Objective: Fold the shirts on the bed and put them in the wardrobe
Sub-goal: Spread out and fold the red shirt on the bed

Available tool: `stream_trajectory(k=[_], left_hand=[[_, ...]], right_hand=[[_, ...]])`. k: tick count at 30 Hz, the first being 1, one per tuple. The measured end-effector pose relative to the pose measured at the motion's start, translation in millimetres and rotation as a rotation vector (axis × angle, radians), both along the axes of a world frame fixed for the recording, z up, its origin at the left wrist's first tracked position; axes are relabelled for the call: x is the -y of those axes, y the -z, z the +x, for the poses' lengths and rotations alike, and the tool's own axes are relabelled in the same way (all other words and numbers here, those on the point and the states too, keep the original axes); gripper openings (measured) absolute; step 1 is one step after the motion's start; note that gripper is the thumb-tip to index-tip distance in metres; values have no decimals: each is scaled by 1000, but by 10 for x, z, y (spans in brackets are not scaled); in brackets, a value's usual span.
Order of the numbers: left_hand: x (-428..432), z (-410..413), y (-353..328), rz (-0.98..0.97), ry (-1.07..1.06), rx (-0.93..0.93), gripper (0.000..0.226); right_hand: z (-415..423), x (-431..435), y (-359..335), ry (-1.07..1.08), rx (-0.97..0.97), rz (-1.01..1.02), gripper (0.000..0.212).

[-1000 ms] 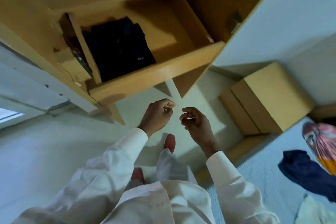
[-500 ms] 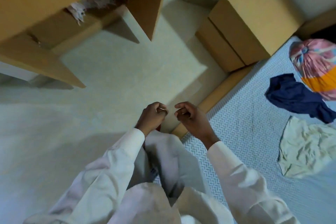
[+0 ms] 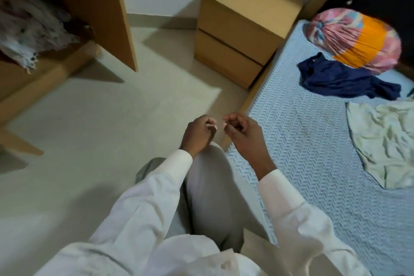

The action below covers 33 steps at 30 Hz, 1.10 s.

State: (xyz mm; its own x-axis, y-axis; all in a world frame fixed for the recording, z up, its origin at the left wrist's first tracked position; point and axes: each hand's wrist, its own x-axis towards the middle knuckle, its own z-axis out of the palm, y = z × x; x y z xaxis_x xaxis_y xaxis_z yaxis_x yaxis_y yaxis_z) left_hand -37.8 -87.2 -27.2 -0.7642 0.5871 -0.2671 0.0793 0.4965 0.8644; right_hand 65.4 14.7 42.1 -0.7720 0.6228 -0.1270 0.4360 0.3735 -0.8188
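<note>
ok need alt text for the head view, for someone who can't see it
A person in white sleeves stands beside a bed, an open wardrobe to the left, with left hand and right hand held up, fingers curled, holding nothing. On the bed lie an unfolded navy shirt, a crumpled cream shirt and a pink-and-orange bundle.

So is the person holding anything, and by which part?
Nothing visible: left hand and right hand are curled but empty. The navy shirt and cream shirt lie on the bed.
</note>
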Motion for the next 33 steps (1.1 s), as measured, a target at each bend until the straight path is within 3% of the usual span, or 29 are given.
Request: stream_trajectory(k=[3,9,16,20,24,28,33], left_hand=[[-124,427,-125,21,7,-60,16],[-626,1313,-134,13,302,-155,16],[-1396,2494,-128,-310,1059,-294,48],[-1472,3118,90,-397,1362,-517,60],[-1364,3155,263,-463,1528,-744,63],[-1378,2995,283,-418,1500,-731,60],[-1343,2902,295,-395,1387,-601,57]], right_hand=[[497,-49,-61,59,-52,-20,14],[1681,-328,-61,242,-153,-50,10],[3295,-591,272,566,-61,-8,13],[4120,-674,574,756,202,88,27],[4655,-747,846,896,556,183,40],[4880,-761,913,929,956,40,45],[4897,-786,941,944,991,63,39]])
